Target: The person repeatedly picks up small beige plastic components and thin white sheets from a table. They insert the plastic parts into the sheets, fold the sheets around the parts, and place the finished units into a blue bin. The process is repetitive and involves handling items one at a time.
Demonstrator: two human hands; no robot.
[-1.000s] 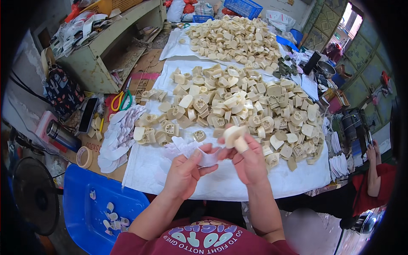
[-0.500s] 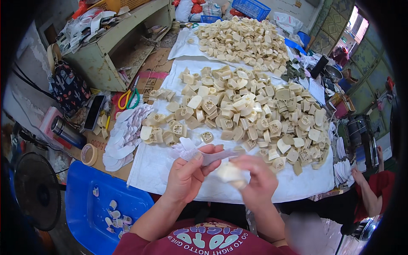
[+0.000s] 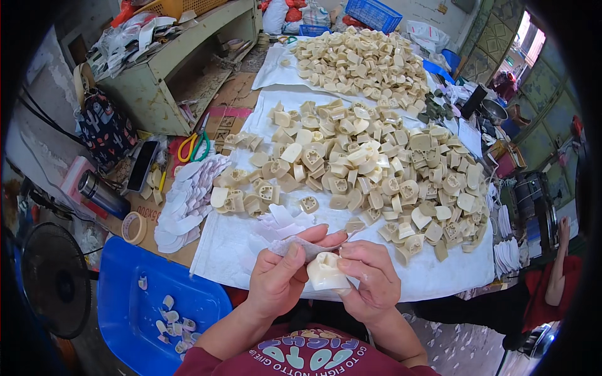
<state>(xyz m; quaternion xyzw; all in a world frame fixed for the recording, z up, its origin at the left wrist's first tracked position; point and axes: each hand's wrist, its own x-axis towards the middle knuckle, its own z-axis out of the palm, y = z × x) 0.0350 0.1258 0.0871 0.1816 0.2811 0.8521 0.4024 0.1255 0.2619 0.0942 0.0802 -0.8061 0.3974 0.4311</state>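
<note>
Close to the front edge of the table, my left hand (image 3: 276, 279) pinches a thin whitish cover piece (image 3: 308, 250) between thumb and fingers. My right hand (image 3: 371, 276) grips a glossy cream plastic shoe heel (image 3: 326, 277), its hollowed end up, against the cover piece. Just beyond the left hand lie several loose white cover pieces (image 3: 283, 220) on the white cloth (image 3: 219, 254). A large pile of similar cream heels (image 3: 376, 160) spreads past both hands, with a single heel (image 3: 308, 203) apart near the loose pieces.
At the lower left, a blue tub (image 3: 116, 313) holds several light pieces. Stacked white cutouts (image 3: 182, 207), scissors (image 3: 194, 147), a tape roll (image 3: 133, 227), a phone (image 3: 143, 166) and a flask (image 3: 103, 193) lie along the left. A second heel pile (image 3: 357, 66) is farther back. Another person's arm (image 3: 558, 269) shows at right.
The heel in my right hand, blurred before, has come left to meet the cover piece. My left hand has let go of some loose white pieces, which now lie on the cloth.
</note>
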